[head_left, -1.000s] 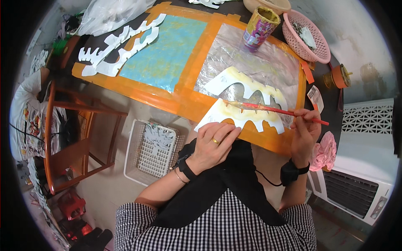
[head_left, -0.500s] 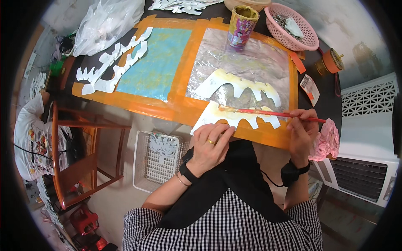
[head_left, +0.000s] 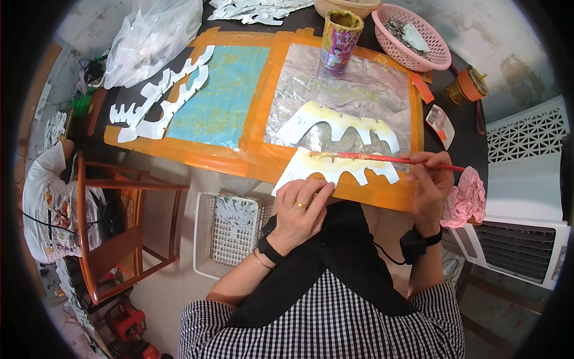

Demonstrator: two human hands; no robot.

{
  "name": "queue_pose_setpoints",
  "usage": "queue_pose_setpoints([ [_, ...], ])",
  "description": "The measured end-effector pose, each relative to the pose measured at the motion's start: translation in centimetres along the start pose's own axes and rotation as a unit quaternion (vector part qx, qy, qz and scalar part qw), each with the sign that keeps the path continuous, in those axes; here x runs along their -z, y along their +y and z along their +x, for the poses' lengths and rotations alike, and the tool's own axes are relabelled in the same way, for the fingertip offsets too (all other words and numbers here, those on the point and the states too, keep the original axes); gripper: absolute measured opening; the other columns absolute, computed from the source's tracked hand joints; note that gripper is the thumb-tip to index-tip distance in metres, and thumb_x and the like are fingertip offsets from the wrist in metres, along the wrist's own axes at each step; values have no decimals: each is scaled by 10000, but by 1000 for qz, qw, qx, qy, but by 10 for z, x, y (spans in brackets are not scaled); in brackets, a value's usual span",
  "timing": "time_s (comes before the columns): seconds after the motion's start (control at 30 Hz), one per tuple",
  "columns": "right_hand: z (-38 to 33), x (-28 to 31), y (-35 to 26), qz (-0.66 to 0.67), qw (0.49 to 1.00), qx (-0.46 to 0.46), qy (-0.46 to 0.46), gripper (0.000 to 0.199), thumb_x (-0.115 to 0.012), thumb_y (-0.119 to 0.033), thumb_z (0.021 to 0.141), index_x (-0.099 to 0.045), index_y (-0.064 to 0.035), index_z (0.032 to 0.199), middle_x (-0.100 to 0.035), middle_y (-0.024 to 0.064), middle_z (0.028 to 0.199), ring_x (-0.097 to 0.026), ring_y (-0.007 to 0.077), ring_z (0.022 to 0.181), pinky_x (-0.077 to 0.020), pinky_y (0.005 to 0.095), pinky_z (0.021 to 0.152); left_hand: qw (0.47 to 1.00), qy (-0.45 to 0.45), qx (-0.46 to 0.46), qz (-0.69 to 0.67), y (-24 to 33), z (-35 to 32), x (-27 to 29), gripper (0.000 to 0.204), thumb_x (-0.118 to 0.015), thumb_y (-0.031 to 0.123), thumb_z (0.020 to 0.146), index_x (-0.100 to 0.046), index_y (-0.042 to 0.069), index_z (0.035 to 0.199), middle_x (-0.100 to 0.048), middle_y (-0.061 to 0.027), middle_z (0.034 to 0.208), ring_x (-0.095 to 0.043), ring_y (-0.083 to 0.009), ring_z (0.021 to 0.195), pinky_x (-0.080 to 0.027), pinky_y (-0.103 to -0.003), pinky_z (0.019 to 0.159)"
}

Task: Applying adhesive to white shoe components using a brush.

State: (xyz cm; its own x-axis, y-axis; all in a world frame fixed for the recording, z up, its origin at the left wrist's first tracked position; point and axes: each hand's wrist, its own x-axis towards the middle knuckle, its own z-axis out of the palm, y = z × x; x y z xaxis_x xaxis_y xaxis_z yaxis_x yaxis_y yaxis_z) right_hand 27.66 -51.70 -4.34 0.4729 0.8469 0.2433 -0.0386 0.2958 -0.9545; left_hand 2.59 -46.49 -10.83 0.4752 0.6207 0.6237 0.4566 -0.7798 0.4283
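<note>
Around me on the dark, orange-taped desk (head_left: 466,149) stand a tall purple cylindrical can with a yellow-smeared rim (head_left: 341,45) and a round pink lattice plastic basket (head_left: 441,51), with a clear crumpled plastic bag (head_left: 155,42) at the far left. Two jagged white flat cutouts (head_left: 158,128) lie near the blue sheet (head_left: 224,90), and one arched white cutout with a yellowed edge (head_left: 308,116) sits just beyond my work. The thin red brush (head_left: 382,158) crosses in front of my near piece's upper edge and hides some of it. That near piece, a white scalloped cutout (head_left: 299,170), lies at the desk's front edge, between me and the arched one. The fingers of my left hand (head_left: 304,209) lie close together on its lower edge; I cannot tell whether the thumb pinches from beneath. My right hand (head_left: 431,188) has thumb and fingers clamped on the brush, right of the piece. Compared with a second ago, my view has turned slightly, my left fingers remain on the same edge, and the handle's end now appears right beside the crumpled pink cloth (head_left: 467,200).
</note>
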Motion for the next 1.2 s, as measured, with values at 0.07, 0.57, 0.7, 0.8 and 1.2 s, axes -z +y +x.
queue_pose_setpoints([
  [0.07, -1, 4, 1, 4, 1000, 9, 3, 197, -580, 100, 863, -467, -51, 922, -651, 138, 949, -688, 209, 802, -539, 284, 771, 1000, 1, -1, 0, 0, 1, 1, 466, -748, -10, 679, -648, 113, 1118, -600, -9, 1099, -545, -222, 947, -388, -367, 856],
  [0.57, -26, 64, -10, 1, 998, -16, 63, 190, -580, 87, 886, -481, -62, 951, -640, 129, 971, -675, 255, 960, -513, 219, 640, 999, -13, 26, -43, 1, 13, 16, 450, -737, -8, 682, -628, 72, 1111, -645, -55, 1081, -588, -256, 950, -439, -378, 850],
  [0.7, -32, 91, -9, 3, 994, -14, 107, 182, -584, 75, 894, -487, -66, 958, -636, 124, 982, -673, 261, 967, -506, 206, 641, 998, -25, 42, -39, 2, 21, 23, 410, -704, -71, 724, -629, 50, 1109, -652, -91, 1033, -613, -259, 895, -474, -366, 821],
  [0.8, -36, 101, -6, 14, 991, -14, 129, 174, -583, 70, 898, -495, -65, 963, -636, 124, 986, -672, 268, 973, -501, 203, 647, 997, 11, 68, -24, 1, 24, 20, 364, -683, -97, 758, -631, 28, 1096, -628, -117, 1035, -617, -263, 885, -499, -341, 795],
  [1.2, -38, 109, -7, 17, 984, -15, 175, 140, -585, 36, 915, -522, -52, 1003, -650, 128, 1000, -681, 252, 959, -504, 209, 613, 976, -63, 196, 68, 4, 42, 45, 507, -849, 156, 698, -615, 35, 1131, -549, -115, 1081, -510, -280, 1005, -471, -366, 830],
])
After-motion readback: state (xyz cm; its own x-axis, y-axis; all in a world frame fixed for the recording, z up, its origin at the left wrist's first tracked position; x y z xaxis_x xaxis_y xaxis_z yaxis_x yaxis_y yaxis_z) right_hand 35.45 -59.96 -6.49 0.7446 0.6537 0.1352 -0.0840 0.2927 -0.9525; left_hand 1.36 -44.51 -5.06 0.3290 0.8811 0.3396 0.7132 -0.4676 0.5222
